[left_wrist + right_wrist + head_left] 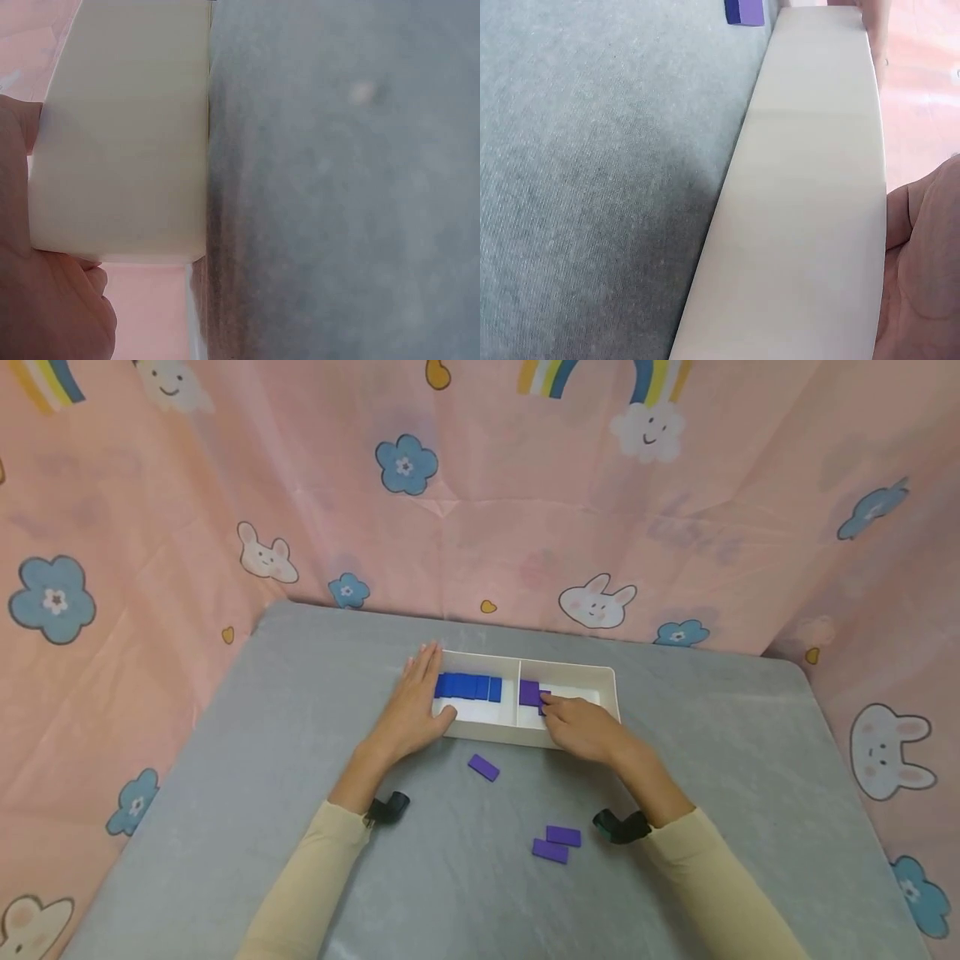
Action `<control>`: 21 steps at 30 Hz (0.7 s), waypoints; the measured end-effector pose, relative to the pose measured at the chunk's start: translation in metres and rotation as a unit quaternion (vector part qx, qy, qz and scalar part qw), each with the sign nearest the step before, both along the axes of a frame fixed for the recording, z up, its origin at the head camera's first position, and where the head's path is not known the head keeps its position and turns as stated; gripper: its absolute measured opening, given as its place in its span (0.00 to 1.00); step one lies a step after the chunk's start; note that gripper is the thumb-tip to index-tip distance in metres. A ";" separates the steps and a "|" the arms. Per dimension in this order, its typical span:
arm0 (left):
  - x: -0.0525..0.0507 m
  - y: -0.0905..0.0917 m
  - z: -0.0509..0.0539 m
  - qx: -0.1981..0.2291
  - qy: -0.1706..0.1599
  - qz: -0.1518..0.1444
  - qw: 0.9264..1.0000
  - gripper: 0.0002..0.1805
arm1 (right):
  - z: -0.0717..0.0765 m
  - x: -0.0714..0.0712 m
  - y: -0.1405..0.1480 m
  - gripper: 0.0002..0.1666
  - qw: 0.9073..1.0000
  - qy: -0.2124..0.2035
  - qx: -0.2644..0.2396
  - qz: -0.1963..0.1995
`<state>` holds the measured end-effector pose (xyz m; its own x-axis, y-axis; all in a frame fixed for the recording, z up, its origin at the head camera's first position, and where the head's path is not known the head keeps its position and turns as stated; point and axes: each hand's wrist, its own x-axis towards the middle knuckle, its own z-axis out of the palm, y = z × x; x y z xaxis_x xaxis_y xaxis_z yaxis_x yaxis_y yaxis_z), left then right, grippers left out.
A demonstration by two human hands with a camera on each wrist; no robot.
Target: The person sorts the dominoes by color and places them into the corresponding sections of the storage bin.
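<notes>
A long white box (495, 732) with two compartments lies on the table in the head view. My left hand (407, 718) holds its left end, with the thumb over the near rim and the fingers along the end wall. Several blue tiles (470, 687) stand in a row in the left compartment. My right hand (583, 727) reaches over the near wall into the right compartment. Its fingertips hold a purple tile (543, 711), partly hidden, beside another purple tile (528, 692). In the right wrist view the box wall hides the fingertips.
One loose purple tile (483, 767) lies just in front of the box. Two more, an upper purple tile (563, 836) and a lower purple tile (550, 851), lie nearer to me. A pink patterned curtain (480, 527) hangs behind the grey table (450, 877).
</notes>
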<state>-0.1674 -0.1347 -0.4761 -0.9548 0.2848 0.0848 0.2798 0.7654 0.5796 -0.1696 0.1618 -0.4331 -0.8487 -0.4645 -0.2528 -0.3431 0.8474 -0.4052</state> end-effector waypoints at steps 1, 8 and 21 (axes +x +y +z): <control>0.000 0.000 0.000 0.002 0.002 -0.001 1.000 0.52 | 0.000 0.000 -0.001 0.35 1.000 0.000 0.000 -0.003; 0.000 0.000 -0.001 0.001 0.006 -0.003 1.000 0.51 | -0.002 -0.005 -0.005 0.34 1.000 0.020 0.002 -0.008; 0.001 0.001 0.000 0.002 0.007 0.000 1.000 0.52 | -0.012 -0.011 -0.007 0.34 0.999 0.035 -0.006 -0.013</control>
<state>-0.1666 -0.1337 -0.4763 -0.9537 0.2843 0.0982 0.2871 0.7636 0.5783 -0.1801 0.1551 -0.4447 -0.8759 -0.4448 -0.1869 -0.3487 0.8514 -0.3919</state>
